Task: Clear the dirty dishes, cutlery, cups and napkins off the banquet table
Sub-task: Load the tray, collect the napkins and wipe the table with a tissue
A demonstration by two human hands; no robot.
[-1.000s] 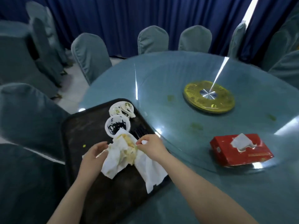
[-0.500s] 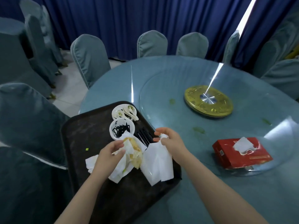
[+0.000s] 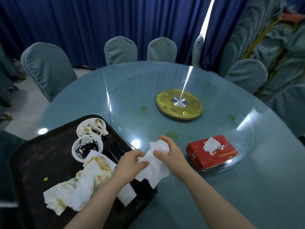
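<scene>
- Both hands are together over the near edge of the desk (image 3: pixel 214 204), bunched on one clean white napkin (image 3: pixel 156 164); the left hand (image 3: pixel 132 164) pinches its left side, the right hand (image 3: pixel 168 154) curls round its upper right part; the sheet hangs crumpled between them, over the right corner of the black tray (image 3: pixel 33 162)
- The napkin looks thin, soft and very light; it will fold to any shape and needs no force; a pinch anywhere on the bunched middle should hold it, while a loose corner could tear or trail
- On the tray lies a heap of stained napkins (image 3: pixel 79 185), damp-looking with yellow smears; these seem limp and likely to cling, so I would gather them from underneath rather than by an edge
- Beyond the heap stand two small white dishes: one streaked with dark sauce (image 3: pixel 86 148), one holding white spoons (image 3: pixel 92 128); these look hard, slick and breakable, best taken by the rim; dark cutlery (image 3: pixel 115 151) lies just beside them, its kind too dim to tell
- A red tissue box (image 3: pixel 212 152) sits on the glass turntable (image 3: pixel 181 129), near the right hand but apart from it; it looks light and stiff enough to lift by its sides
- Green scraps (image 3: pixel 144 109) dot the glass near the gold hub (image 3: pixel 179 104); my guess is the napkin is meant for wiping them
</scene>
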